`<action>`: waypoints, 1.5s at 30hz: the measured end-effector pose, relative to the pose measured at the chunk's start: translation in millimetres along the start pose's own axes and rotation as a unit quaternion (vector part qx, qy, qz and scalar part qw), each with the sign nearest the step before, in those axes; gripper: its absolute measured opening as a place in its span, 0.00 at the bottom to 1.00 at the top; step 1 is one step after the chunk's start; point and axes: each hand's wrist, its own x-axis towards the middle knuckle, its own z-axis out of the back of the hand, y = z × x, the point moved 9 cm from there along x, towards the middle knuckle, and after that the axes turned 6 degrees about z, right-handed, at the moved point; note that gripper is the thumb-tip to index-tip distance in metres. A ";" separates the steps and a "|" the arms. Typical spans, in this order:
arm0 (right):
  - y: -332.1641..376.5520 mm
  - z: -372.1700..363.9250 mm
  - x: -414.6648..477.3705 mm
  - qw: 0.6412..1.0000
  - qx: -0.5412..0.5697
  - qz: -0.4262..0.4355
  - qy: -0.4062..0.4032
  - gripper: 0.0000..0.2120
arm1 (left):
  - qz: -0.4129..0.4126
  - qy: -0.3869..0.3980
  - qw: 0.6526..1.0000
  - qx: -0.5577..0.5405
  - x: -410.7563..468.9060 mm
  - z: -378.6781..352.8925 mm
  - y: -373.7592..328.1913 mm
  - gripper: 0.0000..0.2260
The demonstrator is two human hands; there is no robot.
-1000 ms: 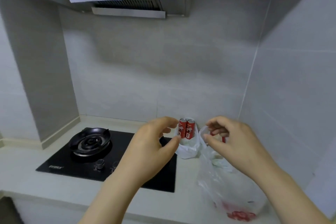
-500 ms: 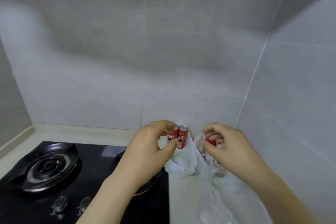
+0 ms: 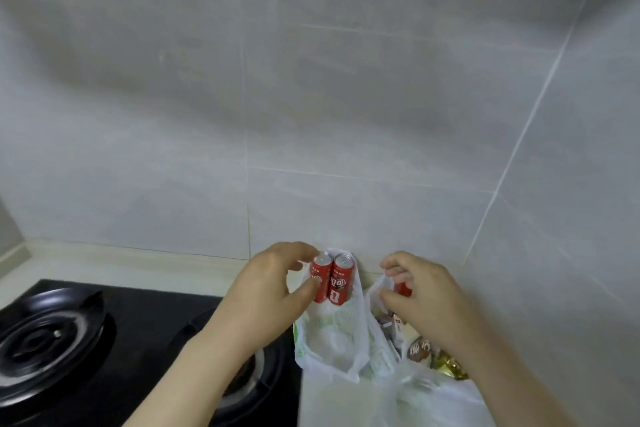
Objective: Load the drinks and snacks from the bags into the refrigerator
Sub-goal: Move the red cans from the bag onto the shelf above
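Note:
Two red drink cans (image 3: pixel 334 282) stand upright side by side in a white plastic bag (image 3: pixel 332 343) against the back wall. My left hand (image 3: pixel 273 295) pinches that bag's rim, thumb against the left can. My right hand (image 3: pixel 422 298) is closed on the rim of a second, clearer bag (image 3: pixel 443 399). A small red item (image 3: pixel 402 289) shows between its fingers; I cannot tell what it is. Inside the clearer bag lie snack packets (image 3: pixel 420 350) and a gold wrapper (image 3: pixel 450 367). No refrigerator is in view.
A black gas hob (image 3: pixel 145 319) fills the counter to the left, with one burner (image 3: pixel 45 340) at the far left and another under my left forearm. Grey tiled walls meet in a corner (image 3: pixel 519 142) just right of the bags.
The view has dropped and moved in towards the bags. Both hands have stayed at the bag rims, and the clearer bag's mouth now shows the snacks inside.

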 end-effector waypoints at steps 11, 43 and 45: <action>-80.9 -36.6 70.5 0.998 0.018 -0.006 0.053 0.15 | 0.038 0.026 0.998 0.053 71.9 -63.0 34.0 0.14; -191.4 -209.9 200.0 0.993 0.019 -0.063 0.099 0.21 | 0.119 0.093 0.988 0.019 206.3 -219.9 197.9 0.28; -195.8 -213.5 202.6 0.993 0.029 -0.062 0.097 0.21 | 0.123 0.093 0.988 0.017 211.6 -224.9 202.4 0.28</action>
